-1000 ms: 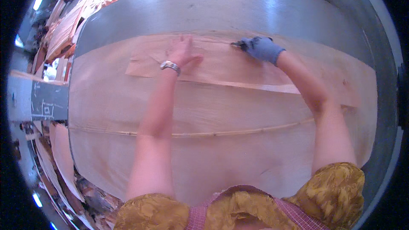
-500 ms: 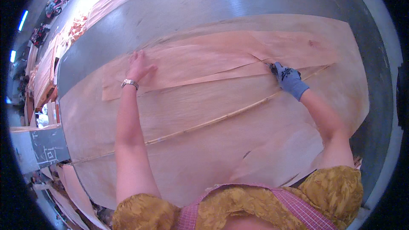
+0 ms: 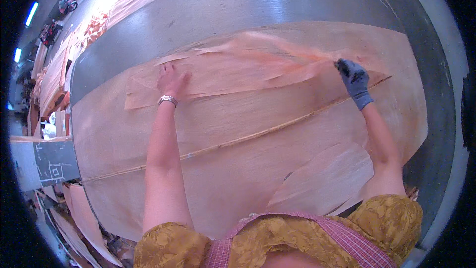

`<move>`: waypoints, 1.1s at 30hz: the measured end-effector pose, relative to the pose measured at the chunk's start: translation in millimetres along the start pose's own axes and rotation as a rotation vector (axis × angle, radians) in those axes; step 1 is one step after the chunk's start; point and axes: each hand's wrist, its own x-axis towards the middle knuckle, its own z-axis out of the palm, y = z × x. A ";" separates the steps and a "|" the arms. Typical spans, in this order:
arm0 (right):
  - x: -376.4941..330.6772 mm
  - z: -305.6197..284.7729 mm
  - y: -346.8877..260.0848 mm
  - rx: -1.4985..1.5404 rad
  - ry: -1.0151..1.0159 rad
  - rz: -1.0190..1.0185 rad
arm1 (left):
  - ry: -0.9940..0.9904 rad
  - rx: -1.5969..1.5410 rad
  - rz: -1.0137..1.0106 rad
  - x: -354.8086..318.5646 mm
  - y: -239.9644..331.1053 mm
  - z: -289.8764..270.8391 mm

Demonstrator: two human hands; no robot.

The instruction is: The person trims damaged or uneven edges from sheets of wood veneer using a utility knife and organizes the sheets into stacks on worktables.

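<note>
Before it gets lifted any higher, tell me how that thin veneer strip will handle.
The veneer strip is probably floppy: it bows and ripples between the left hand pressing it flat and the gloved right hand pinching its raised end. It looks light, since one pinch lifts it. Its ragged, split edges suggest it tears easily.

Pale pinkish-tan veneer sheets (image 3: 248,69), dark grey glove (image 3: 354,82), silver wristwatch (image 3: 167,100), mustard sleeves (image 3: 391,218) (floral-patterned), grey metal table (image 3: 223,5)

Both arms stretch forward, the bare left hand (image 3: 171,82) pressed flat with fingers spread, the gloved right hand (image 3: 353,78) closed in a pinching grip.
</note>
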 end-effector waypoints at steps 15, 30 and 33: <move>203.4 -149.4 -199.4 0.952 0.042 0.173 | -0.237 -0.325 0.017 42.2 -48.4 17.2; 112.2 89.4 -303.7 -0.018 0.004 -0.262 | 0.026 -0.443 -0.150 53.0 -70.2 58.8; 93.3 154.5 -300.7 0.039 0.043 -0.202 | 0.419 -0.340 -0.163 68.4 -104.7 47.7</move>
